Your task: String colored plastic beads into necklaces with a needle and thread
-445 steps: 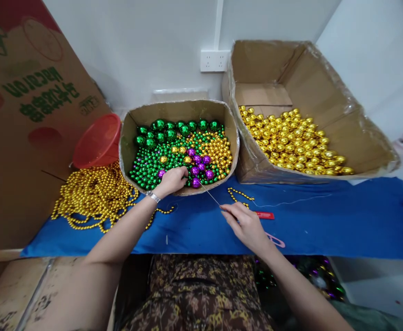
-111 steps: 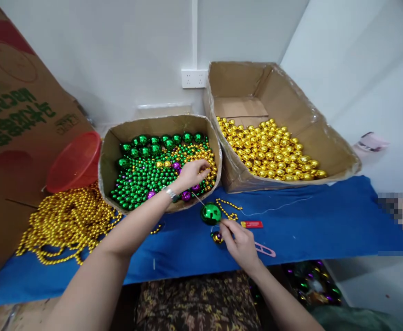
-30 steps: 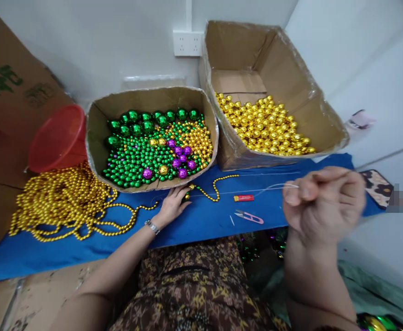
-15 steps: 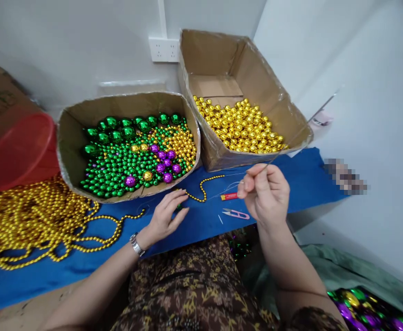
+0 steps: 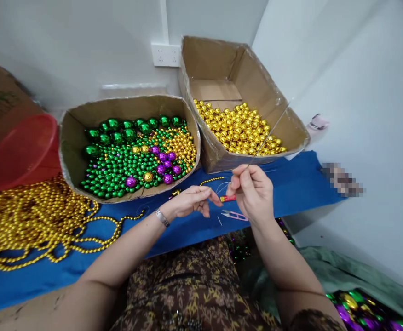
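My right hand (image 5: 253,193) pinches a long thin needle (image 5: 269,132) that points up and to the right over the blue cloth (image 5: 291,184). My left hand (image 5: 192,202) hovers just left of it, fingers curled in a pinch on the thin thread (image 5: 222,187). A short strand of gold beads (image 5: 211,180) lies on the cloth behind both hands. In front of me stands a cardboard box of green, gold and purple balls (image 5: 132,154).
A larger cardboard box with gold balls (image 5: 239,128) stands at the back right. A heap of gold bead strings (image 5: 32,220) and a red basket (image 5: 18,149) lie at the left. A red lighter (image 5: 228,198) and pink snips (image 5: 234,214) rest by my hands.
My right hand came down from a raised pull toward my left hand, needle now pointing up. My left hand lifted off the cloth and closed its fingers near the thread.
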`<state>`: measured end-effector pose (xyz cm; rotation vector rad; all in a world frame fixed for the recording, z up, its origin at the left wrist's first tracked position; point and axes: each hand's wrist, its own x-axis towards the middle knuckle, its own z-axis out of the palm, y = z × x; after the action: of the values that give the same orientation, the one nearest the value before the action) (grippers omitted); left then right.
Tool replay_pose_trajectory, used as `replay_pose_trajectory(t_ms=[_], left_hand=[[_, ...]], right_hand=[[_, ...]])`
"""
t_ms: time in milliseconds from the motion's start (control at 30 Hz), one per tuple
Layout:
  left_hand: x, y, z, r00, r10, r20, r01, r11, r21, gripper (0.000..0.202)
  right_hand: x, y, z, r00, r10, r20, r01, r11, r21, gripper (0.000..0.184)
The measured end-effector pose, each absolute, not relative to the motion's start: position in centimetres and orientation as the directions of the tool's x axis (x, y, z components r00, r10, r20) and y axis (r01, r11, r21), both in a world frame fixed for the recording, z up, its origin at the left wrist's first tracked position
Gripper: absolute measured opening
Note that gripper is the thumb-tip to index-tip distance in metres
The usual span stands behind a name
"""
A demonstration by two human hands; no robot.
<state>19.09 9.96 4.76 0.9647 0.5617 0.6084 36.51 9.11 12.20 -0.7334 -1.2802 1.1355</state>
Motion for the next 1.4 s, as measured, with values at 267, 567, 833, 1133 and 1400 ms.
replay_pose_trajectory(t_ms=[267,567,833,1133,1400], left_hand=[[19.2,9.2,4.6,0.615,0.758,-0.218,-0.222,0.431,0.875,0.04],[16.2,7.9,-0.3,0.344,0.928,0.141,0.767,-0.364,0.528,0.016],[14.1,7.7,-1.0,0.316,0.947,0.059,0.929,-0.321,0.184,0.021],[12.7,6.1,0.8,0.15,0.983,-0.107,0.987,-0.142,0.075,0.027],[11.1,4.6,-0.2,0.08,0.995,0.06,0.986,-0.088,0.139,0.026]], right_hand=[[36.6,9.4,11.6,-0.106,0.939,0.327,-0.196,0.303,-0.933,0.022],[36.1,8.6,11.3,-0.192,0.926,0.325,-0.138,0.303,-0.943,0.021],[34.9,8.1,11.3,-0.292,0.916,0.275,-0.08,0.263,-0.961,0.024],[34.1,8.1,10.8,-0.286,0.92,0.267,-0.127,0.24,-0.962,0.023],[32.7,7.9,10.7,-0.347,0.896,0.276,-0.126,0.247,-0.961,0.022]])
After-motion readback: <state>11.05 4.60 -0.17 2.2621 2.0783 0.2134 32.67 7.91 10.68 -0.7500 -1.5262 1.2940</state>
